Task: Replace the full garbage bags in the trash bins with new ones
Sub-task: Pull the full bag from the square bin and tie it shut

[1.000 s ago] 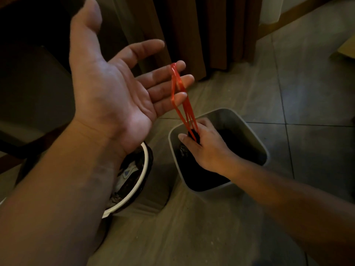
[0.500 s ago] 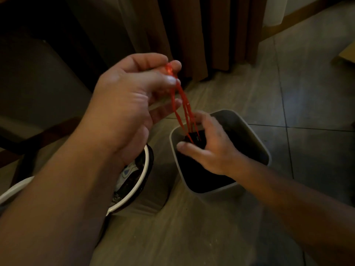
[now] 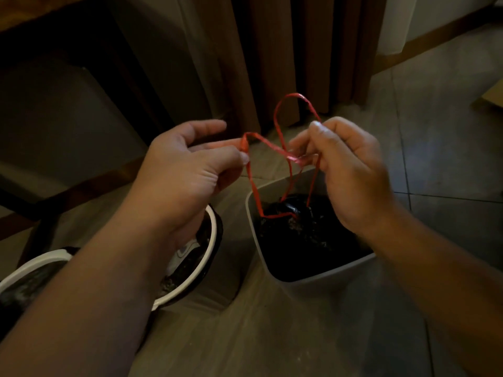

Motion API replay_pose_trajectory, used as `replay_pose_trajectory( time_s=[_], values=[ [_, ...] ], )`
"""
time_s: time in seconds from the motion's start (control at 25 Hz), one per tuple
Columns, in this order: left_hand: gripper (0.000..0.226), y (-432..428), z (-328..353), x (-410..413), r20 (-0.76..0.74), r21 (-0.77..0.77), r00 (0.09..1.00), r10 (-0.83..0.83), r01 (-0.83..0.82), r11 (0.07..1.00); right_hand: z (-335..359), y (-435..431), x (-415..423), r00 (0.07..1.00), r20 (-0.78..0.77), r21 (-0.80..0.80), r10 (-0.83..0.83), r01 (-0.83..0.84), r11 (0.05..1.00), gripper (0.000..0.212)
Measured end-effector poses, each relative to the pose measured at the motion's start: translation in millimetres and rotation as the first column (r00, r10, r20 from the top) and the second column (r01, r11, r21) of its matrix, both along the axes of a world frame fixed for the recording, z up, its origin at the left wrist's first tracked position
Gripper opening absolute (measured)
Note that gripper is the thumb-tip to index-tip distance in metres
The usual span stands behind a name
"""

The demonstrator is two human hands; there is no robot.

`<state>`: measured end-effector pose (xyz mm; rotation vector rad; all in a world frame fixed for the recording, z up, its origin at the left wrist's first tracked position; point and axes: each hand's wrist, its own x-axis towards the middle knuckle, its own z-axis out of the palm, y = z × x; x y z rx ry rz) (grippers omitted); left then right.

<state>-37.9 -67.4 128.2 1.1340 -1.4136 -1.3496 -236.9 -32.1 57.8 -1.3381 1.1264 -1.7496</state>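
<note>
Red drawstring point(image 3: 275, 146) of the black bag point(image 3: 299, 235) is pinched by left hand point(image 3: 187, 172) and right hand point(image 3: 351, 170) fingers point(image 3: 318, 129).

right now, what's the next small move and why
Probably pull the hands apart to cinch a knot: left hand and right hand each pinch a red drawstring loop, the loops cross above the gathered black bag in the grey bin.

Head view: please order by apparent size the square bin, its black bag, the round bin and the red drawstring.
Largest: square bin or round bin, unsure; the left forearm hides much of the round one.
Next: black bag.
Smallest: red drawstring.
</note>
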Motion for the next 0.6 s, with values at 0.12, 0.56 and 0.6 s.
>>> replay_pose_trajectory(
  time_s=[0.12, 0.56, 0.6],
  values=[
    [0.021, 1, -9, 9, 0.159, 0.026, 0.987, -0.016, 0.012, 1.0, 8, 3, -8, 0.997, 0.083, 0.001, -0.002, 0.002, 1.0, 0.032],
    [0.014, 21, -11, 11, -0.439, 0.241, 0.898, -0.013, 0.132, 0.962, 21, 12, -31, 0.948, 0.308, 0.1, -0.076, 0.047, 0.994, 0.028],
    [0.018, 23, -11, 8, -0.475, 0.234, 0.879, -0.046, 0.176, 0.956, 21, 13, -30, 0.948, 0.308, 0.112, -0.079, 0.046, 0.993, 0.026]
  ],
)
